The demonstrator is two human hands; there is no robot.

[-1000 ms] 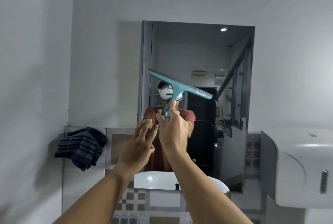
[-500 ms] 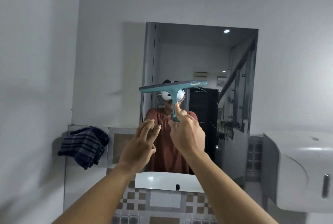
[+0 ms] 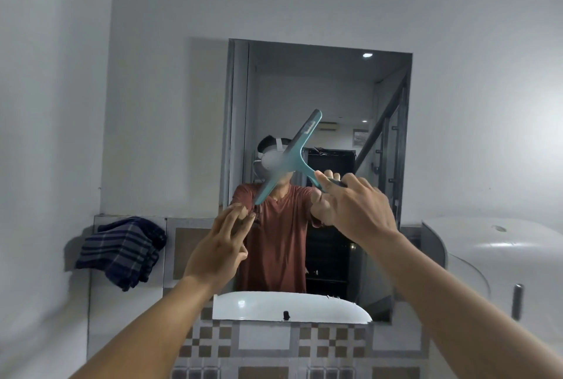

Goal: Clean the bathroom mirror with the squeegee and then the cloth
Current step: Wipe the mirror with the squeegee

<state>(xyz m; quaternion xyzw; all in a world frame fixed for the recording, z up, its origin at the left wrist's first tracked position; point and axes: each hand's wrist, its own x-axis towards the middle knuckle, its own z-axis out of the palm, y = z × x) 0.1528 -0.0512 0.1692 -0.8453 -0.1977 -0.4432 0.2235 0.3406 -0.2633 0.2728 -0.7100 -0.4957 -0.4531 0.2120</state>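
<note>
Fingers of the right hand (image 3: 356, 211) are curling round the handle of the teal squeegee (image 3: 292, 159), gripping it firmly. The tool is hanging in front of the mirror (image 3: 320, 89), its blade slanting steeply from lower left to upper right; whether the blade is touching the glass I cannot tell. The left hand (image 3: 219, 247) is hovering with straight, relaxed fingers, holding nothing, its fingertips reaching just under the blade's lower end. A dark plaid cloth (image 3: 125, 250) is lying bunched on the ledge (image 3: 100, 217) left of the mirror, draping over its edge. A white sink (image 3: 289, 305) is sitting below the glass, and a white dispenser (image 3: 487, 250) is standing to the right.
</note>
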